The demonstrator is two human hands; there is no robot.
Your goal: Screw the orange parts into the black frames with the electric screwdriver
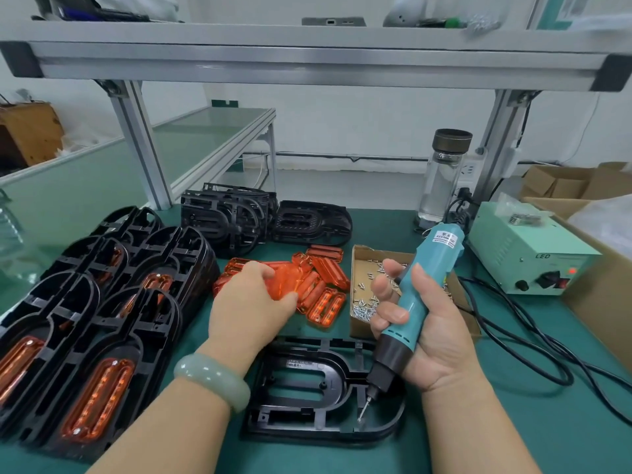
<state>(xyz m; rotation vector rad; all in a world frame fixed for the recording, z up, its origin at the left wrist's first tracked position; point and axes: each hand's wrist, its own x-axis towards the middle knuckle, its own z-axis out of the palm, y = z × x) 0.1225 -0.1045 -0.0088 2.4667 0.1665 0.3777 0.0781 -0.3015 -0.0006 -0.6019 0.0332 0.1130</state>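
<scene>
On worktop [540, 436], left hand [253, 302] seemingly pinches an orange part [287, 278]; right hand [437, 336] grips screwdriver [427, 268]. Seat part flat in black frame [307, 366].

A white label [444, 238] wraps the upper body of the teal electric screwdriver [432, 261]. It carries two small characters on top. Below them is a line of dark capitals that begins "KEC", the rest too blurred to make out, and a finer line beneath that cannot be read. The pale green power supply box [523, 241] bears the letters "LED" on its front face. The black frame [307, 381] lying flat has a short line of small pale print near its inner arch, too small to read.
</scene>
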